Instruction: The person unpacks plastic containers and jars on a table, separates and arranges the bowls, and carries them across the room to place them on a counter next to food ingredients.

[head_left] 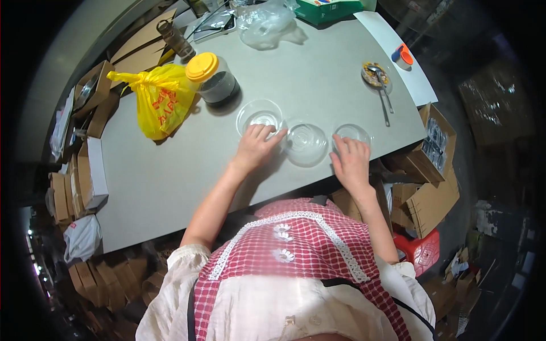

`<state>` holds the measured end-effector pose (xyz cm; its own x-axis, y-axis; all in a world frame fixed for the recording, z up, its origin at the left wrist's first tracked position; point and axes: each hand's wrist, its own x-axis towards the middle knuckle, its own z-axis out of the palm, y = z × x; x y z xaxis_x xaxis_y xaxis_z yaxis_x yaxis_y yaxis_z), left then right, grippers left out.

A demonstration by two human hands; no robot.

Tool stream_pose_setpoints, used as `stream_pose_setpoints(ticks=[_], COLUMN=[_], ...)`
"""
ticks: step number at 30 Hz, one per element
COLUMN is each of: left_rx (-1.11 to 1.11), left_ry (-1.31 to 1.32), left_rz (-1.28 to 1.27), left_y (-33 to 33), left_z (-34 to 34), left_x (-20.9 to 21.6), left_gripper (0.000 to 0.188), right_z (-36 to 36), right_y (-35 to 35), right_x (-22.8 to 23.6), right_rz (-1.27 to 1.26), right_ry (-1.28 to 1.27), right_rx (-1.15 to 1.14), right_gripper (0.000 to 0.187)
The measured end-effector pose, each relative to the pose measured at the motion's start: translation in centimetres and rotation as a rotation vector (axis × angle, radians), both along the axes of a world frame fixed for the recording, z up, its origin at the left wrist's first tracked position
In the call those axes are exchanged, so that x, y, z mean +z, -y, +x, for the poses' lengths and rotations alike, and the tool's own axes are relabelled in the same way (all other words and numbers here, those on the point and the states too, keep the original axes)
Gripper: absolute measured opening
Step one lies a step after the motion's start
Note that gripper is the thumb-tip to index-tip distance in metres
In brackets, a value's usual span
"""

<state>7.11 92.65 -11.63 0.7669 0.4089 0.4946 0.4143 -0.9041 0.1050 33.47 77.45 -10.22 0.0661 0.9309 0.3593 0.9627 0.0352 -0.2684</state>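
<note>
Three round clear plastic dishes stand in a row near the front edge of the table. My left hand [257,149] lies at the near rim of the left dish [245,112], its fingers spread and the thumb side reaching toward the middle dish [307,149]. At the right dish [355,131], my right hand [351,162] rests its fingertips on the near rim, fingers apart. Nothing is gripped in either hand as far as I can see. Whether the dishes hold anything is hard to tell, since they are see-through.
Left of centre are a yellow plastic bag [165,105] and a yellow-lidded jar [219,85] of dark contents. A small bowl of food [368,77] with a spoon [388,102] sits at right. Behind lie a clear bag [267,25] and green box [327,11]. Cardboard boxes [435,142] flank the table [170,193].
</note>
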Motion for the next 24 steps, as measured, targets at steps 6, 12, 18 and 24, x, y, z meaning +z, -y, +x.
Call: stream_pose_setpoints(ticks=[6, 12, 18, 24], left_rx=[0.004, -0.044, -0.11, -0.148], left_ry=[0.072, 0.104, 0.118, 0.151], left_rz=[-0.182, -0.196, -0.23, -0.173], left_y=[0.2, -1.5, -2.9, -3.6], left_z=[-1.1, -1.4, -1.5, -1.0], left_x=[0.4, -0.3, -0.5, -0.9], left_gripper=[0.056, 0.056, 0.054, 0.055], right_z=[-4.1, -4.2, -4.1, -1.7], right_y=[-1.5, -1.7, -2.3, -2.5], right_x=[-1.5, -3.0, -1.3, 0.0], right_rz=[-0.108, -0.097, -0.107, -0.169], right_ry=[-0.055, -0.033, 0.038, 0.252], right_rx=[0.005, -0.061, -0.075, -0.016], right_gripper=[0.045, 0.043, 0.058, 0.075])
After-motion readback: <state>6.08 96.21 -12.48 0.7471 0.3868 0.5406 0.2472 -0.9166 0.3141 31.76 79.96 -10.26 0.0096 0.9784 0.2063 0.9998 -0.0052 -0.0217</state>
